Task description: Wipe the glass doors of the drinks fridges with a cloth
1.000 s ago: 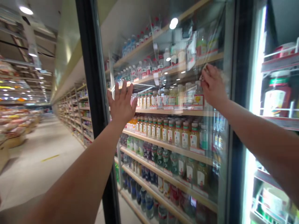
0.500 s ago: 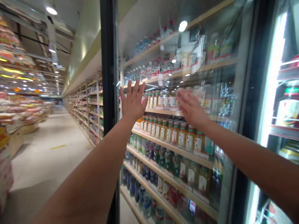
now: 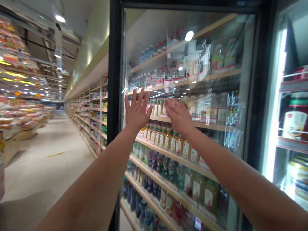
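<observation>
Head view. Facing a tall glass door in a black frame, straight ahead, between both forearms and the stocked drinks beyond; seemingly standing open beside the lit cooler. Holding the left hand up near the left side of the frame, back of the hand toward the camera, fingers spread wide. Seemingly resting on the pane, probably bracing the door against swinging. Holding the right hand just beside it, tilted leftward, with fingers pressed together and pointing at the left hand; probably grouping them for one broad contact with the glass. Not seeing the underside, so not managing to tell about anything pinched there.

Seeing through the pane rows of bottles on pale-edged shelves, with labels turned outward, likely for easy reading from the aisle. Catching reflected lights high on the glass. Noting at right an upright light strip, probably brightening the dark red bottle nearby. Noting at left a pale floor running alongside long shelving.
</observation>
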Motion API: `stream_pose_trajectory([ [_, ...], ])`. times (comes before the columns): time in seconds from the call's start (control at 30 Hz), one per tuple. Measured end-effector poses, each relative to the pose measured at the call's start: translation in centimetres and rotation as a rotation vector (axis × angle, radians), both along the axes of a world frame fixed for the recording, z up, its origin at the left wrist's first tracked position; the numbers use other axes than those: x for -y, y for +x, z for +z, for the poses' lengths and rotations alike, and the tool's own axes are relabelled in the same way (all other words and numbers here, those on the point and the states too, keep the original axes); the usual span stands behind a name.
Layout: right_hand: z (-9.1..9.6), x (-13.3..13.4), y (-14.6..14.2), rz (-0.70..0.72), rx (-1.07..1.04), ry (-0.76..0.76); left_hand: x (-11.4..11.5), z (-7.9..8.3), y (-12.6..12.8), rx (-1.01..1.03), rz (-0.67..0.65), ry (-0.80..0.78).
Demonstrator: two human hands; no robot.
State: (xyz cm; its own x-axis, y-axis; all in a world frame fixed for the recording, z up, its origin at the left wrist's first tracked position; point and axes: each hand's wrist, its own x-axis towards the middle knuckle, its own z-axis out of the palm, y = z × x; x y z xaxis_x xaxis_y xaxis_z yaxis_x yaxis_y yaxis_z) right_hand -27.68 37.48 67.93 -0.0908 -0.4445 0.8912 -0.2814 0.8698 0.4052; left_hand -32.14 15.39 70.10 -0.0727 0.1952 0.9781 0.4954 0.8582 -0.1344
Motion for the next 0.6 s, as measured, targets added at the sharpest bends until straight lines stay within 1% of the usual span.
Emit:
stream_pose_trajectory([
  [0.1,1.3,0.1,-0.1,0.017,-0.086,-0.233,0.0,0.0,-0.1,-0.003,0.002,0.004],
  [0.13,1.6,0.2,-0.2,0.021,-0.100,-0.268,0.0,0.0,-0.1,-0.008,0.005,0.003],
  [0.17,1.8,0.4,-0.3,0.018,-0.098,-0.261,0.0,-0.1,-0.1,-0.015,0.008,0.004],
  [0.23,2.5,0.9,-0.4,-0.004,-0.053,-0.166,0.0,-0.1,-0.1,-0.027,0.014,0.002],
  [0.3,3.8,1.4,-0.6,-0.024,-0.017,-0.105,-0.1,-0.1,-0.1,-0.032,0.024,-0.001],
  [0.33,4.6,1.6,-0.7,-0.029,-0.013,-0.116,-0.1,-0.1,-0.1,-0.033,0.031,-0.001],
  [0.43,6.7,2.6,-1.1,-0.041,-0.017,-0.242,-0.1,-0.2,-0.1,-0.031,0.046,-0.001],
  [0.47,7.0,3.0,-1.2,-0.038,-0.011,-0.256,0.0,-0.1,-0.1,-0.029,0.048,-0.003],
  [0.5,7.1,3.5,-1.4,-0.028,0.000,-0.237,-0.1,-0.1,-0.1,-0.028,0.047,-0.004],
  [0.6,7.1,4.5,-1.8,0.023,0.029,-0.082,-0.1,-0.1,0.0,-0.021,0.035,-0.005],
])
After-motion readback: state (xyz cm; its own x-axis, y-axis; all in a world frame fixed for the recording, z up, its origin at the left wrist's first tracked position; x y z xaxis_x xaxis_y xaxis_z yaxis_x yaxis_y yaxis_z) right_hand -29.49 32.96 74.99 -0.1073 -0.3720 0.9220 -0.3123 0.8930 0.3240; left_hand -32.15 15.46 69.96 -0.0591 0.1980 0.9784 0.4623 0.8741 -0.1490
